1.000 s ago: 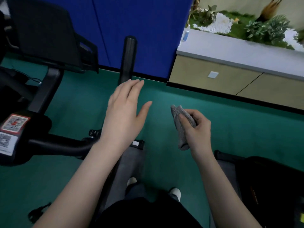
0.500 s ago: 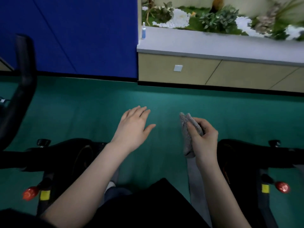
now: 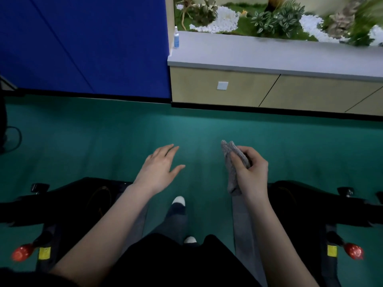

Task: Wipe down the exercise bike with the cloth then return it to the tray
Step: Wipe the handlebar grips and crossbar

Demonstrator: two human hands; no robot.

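Observation:
My right hand [image 3: 250, 175] grips a folded grey cloth [image 3: 233, 162] that sticks up past the fingers and hangs below the palm. My left hand [image 3: 159, 169] hovers flat with straight fingers over the green floor and holds nothing. One black exercise bike [image 3: 83, 197] stands low at my left and a second black bike [image 3: 306, 206] low at my right; both hands are apart from them. No tray is in view.
A blue wall panel [image 3: 83, 44] closes the far left. A beige cabinet with a grey top [image 3: 269, 56] runs along the far right, with a small spray bottle [image 3: 176, 39] and a planter behind. Green floor [image 3: 145, 131] lies between. Red knobs [image 3: 20, 252] stick out from the bikes.
The view has swung right: the first bike's console and handlebar left the frame, and the cabinet came to the middle. Both hands kept their poses, cloth still held.

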